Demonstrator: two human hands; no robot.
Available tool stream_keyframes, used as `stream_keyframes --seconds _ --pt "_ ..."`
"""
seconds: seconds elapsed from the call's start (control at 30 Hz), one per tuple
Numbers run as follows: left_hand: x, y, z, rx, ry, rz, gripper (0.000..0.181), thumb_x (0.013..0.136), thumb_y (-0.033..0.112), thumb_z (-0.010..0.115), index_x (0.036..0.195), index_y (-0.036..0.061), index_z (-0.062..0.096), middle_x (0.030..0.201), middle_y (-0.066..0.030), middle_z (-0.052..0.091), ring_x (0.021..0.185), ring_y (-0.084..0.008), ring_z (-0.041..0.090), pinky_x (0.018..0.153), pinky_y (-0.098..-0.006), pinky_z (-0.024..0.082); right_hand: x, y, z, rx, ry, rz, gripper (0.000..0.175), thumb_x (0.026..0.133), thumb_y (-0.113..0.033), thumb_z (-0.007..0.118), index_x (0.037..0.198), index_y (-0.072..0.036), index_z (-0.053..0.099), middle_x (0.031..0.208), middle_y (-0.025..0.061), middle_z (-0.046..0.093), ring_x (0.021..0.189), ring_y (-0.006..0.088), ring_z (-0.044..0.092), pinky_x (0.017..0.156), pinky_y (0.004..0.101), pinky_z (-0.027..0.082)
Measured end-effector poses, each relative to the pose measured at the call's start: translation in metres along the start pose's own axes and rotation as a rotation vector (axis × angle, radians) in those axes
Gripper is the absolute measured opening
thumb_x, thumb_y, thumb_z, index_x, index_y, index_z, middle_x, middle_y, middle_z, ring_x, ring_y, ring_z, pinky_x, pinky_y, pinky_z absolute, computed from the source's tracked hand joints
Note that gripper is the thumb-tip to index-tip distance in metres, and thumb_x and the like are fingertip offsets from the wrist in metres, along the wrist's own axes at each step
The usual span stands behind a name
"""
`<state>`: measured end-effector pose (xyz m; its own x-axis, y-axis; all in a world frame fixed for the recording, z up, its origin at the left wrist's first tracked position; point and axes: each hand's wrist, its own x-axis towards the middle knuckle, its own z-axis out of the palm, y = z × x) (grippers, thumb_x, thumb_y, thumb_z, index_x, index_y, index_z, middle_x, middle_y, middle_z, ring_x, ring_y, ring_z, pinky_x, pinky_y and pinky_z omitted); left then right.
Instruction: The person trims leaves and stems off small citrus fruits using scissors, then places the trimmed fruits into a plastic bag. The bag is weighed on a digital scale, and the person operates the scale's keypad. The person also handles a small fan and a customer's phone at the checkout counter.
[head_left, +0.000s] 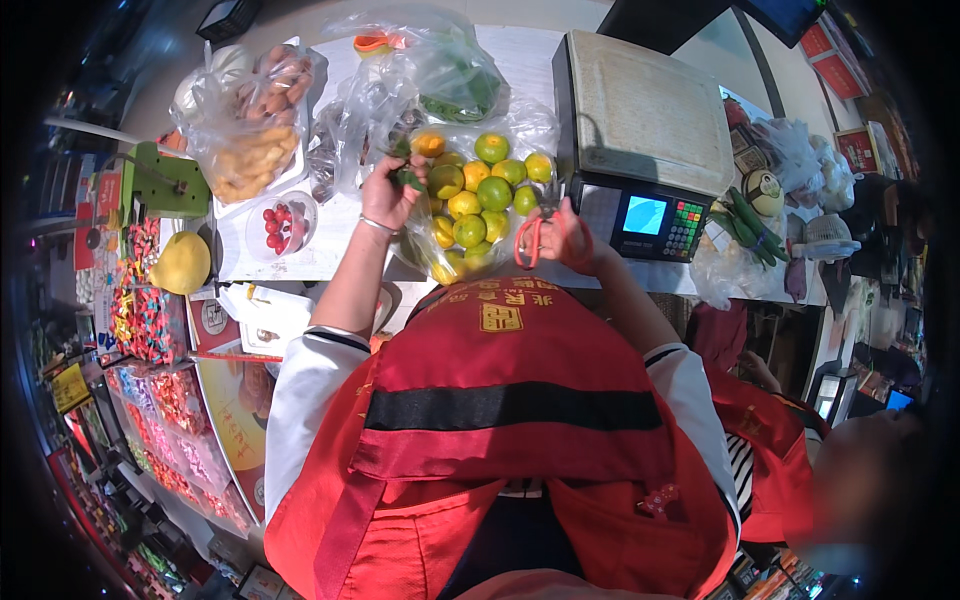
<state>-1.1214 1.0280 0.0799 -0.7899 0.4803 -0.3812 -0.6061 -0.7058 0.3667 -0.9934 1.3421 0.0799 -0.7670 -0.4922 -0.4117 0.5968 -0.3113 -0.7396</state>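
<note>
My left hand (386, 191) pinches green leaves (409, 178) at the left edge of a heap of green and orange citrus fruits (470, 231). Whether the leaves are still joined to a fruit, I cannot tell. In my right hand (571, 238) is a pair of scissors with red handles (528, 244), just right of the heap. Their blades lie near the rightmost fruits and are hard to make out. The fruits rest on or in a clear plastic bag (416, 251) at the counter's front edge, close to my red apron (517, 360).
A weighing scale (645, 105) stands right of the fruits, with bagged produce and cucumbers (750, 225) beyond it. Bagged ginger (251, 161), bagged greens (461, 86) and a cup of cherry tomatoes (279, 225) share the white counter (330, 247). A co-worker (757, 442) is at right.
</note>
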Motion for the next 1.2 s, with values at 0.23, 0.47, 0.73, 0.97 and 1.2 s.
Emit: stream_keyframes --seconds 0.23,0.47,0.73,0.97,1.2 --pt "-0.049 0.063 -0.008 0.111 -0.03 0.305 0.013 0.078 0.008 0.048 0.091 0.0056 0.049 0.067 -0.0007 0.036 0.049 -0.0096 0.029 0.042 -0.023 0.023 -0.022 -0.03 -0.006 -0.698 0.27 0.179 0.046 0.095 -0.051 0.047 0.086 -0.006 0.051 0.069 0.0046 0.058 0.062 0.0112 0.056 0.057 0.0259 0.044" --pt "-0.048 0.037 -0.011 1.317 0.587 0.407 0.043 0.08 0.043 0.073 0.068 0.0043 0.06 0.056 0.0014 0.05 0.051 -0.011 0.043 0.047 -0.0276 0.036 -0.006 -0.004 -0.007 -0.838 0.521 -0.078 0.036 0.09 -0.038 0.062 0.096 -0.005 0.049 0.068 0.0076 0.056 0.061 0.0165 0.057 0.058 0.0301 0.044" --pt "-0.04 0.008 0.026 1.228 0.327 0.499 0.025 0.079 0.022 0.068 0.075 0.0005 0.058 0.06 -0.0047 0.055 0.054 -0.0132 0.054 0.049 -0.0299 0.042 0.015 0.016 -0.022 -0.798 0.534 -0.242 0.039 0.091 -0.033 0.063 0.105 -0.005 0.039 0.081 0.0124 0.057 0.074 0.0213 0.059 0.07 0.0333 0.046" --pt "-0.112 0.046 0.051 0.553 0.218 0.408 0.01 0.081 0.003 0.059 0.089 0.006 0.054 0.067 0.0036 0.047 0.049 -0.0049 0.037 0.045 -0.0215 0.03 0.025 0.024 -0.025 -0.819 0.623 -0.417 0.044 0.087 -0.024 0.068 0.104 -0.005 0.033 0.084 0.0147 0.056 0.074 0.0294 0.061 0.068 0.0403 0.047" --pt "-0.133 0.051 0.04 0.28 0.136 0.461 0.008 0.082 0.001 0.054 0.088 0.0043 0.051 0.066 0.0014 0.041 0.053 -0.0085 0.036 0.046 -0.0231 0.031 0.027 0.012 0.0 -1.0 0.728 -0.403 0.045 0.085 -0.022 0.07 0.107 -0.004 0.035 0.087 0.0198 0.056 0.079 0.0407 0.06 0.068 0.0459 0.046"
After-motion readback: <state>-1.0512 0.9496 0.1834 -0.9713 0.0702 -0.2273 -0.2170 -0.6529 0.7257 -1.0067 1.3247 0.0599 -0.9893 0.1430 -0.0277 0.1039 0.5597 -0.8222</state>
